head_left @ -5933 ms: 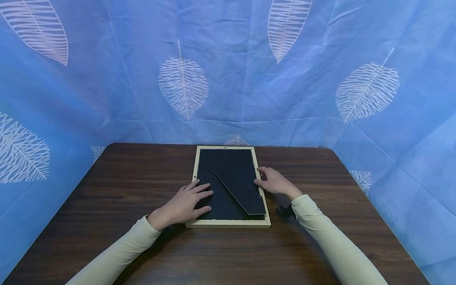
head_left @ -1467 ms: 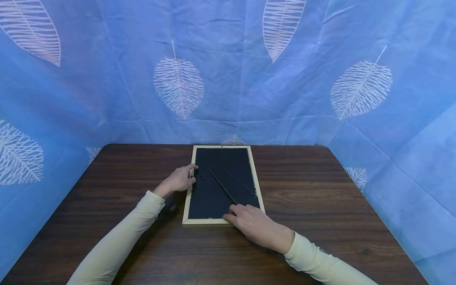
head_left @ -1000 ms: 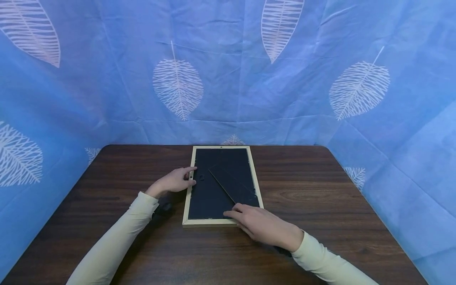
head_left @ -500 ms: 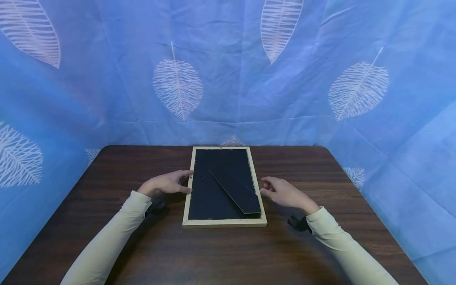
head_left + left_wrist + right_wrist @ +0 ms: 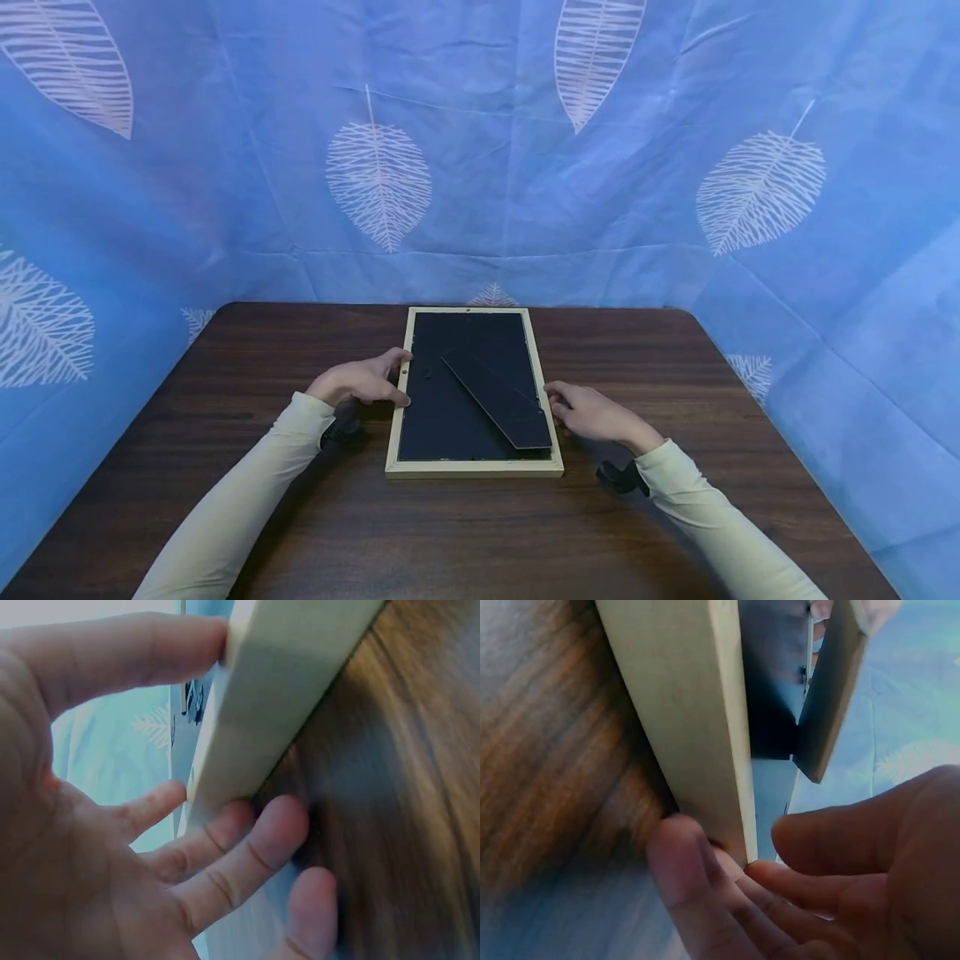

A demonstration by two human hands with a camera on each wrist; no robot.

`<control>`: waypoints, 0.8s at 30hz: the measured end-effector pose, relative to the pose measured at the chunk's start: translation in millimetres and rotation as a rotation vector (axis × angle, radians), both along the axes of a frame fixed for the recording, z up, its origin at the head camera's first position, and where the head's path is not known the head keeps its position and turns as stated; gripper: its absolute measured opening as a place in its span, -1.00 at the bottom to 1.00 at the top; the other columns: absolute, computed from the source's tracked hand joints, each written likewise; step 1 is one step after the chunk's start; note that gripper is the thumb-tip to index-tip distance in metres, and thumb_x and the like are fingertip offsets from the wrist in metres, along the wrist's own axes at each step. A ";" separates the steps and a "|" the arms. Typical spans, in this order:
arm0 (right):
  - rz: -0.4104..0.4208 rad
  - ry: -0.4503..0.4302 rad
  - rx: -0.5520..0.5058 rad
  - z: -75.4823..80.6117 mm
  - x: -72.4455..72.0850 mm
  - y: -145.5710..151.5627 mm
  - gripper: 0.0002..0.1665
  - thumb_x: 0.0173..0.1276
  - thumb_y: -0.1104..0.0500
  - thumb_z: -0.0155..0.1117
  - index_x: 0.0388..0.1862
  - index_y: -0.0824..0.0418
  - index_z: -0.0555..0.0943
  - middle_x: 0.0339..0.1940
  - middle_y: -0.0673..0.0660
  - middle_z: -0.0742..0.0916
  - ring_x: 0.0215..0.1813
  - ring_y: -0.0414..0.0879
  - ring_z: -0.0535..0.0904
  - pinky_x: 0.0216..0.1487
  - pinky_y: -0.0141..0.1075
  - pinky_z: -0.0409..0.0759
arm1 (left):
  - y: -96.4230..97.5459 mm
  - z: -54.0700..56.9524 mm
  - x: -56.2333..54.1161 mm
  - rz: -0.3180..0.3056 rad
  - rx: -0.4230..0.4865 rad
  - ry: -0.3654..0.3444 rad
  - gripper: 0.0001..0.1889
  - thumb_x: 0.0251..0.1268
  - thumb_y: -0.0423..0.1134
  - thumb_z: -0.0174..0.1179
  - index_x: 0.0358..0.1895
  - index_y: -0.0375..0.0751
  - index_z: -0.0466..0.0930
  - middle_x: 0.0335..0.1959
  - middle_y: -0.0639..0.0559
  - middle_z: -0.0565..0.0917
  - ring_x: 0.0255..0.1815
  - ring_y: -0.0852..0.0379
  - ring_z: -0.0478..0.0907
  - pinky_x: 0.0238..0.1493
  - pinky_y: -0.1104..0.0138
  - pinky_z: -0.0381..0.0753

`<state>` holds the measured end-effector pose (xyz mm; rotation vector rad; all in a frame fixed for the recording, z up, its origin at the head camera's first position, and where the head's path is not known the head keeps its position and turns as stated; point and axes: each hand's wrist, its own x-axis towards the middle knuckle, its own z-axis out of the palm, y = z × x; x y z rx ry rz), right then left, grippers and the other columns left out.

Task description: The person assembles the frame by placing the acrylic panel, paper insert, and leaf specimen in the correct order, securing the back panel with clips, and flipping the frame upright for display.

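A picture frame (image 5: 474,469) lies face down on the table, its black backing up and its pale wood rim all round. Slanted across the back is its black stand (image 5: 498,404), raised a little at the near end. At the left rim is my left hand (image 5: 363,381), fingers spread, thumb touching the rim's upper edge; in the left wrist view other fingertips rest low along the frame's side (image 5: 277,690). My right hand (image 5: 596,412) is at the right rim, fingers loosely bent against its side. The right wrist view has that thumb apart from the rim (image 5: 682,697).
The dark wood table (image 5: 480,542) has rounded far corners. Behind and beside it hangs a blue cloth (image 5: 465,183) with white leaf prints. A dark band sits at each wrist by the pale sleeves.
The right hand has left the stand's near end for the frame's right rim, exposing the stand. The left hand has stayed near the left rim, its thumb shifting nearer.
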<state>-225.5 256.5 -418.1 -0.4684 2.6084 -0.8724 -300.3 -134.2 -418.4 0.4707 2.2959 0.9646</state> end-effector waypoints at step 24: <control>-0.205 -0.131 -0.154 3.1 -17.9 -9.8 -0.31 0.62 0.20 0.09 0.57 0.47 0.17 0.42 0.49 0.45 -0.33 -0.05 0.62 -0.21 -0.17 0.63 | 17.2 -21.1 10.1 0.316 0.200 0.042 -0.39 0.66 -0.21 -0.08 0.64 -0.24 0.01 0.31 -0.28 0.55 0.34 -0.24 0.50 0.35 -0.12 0.44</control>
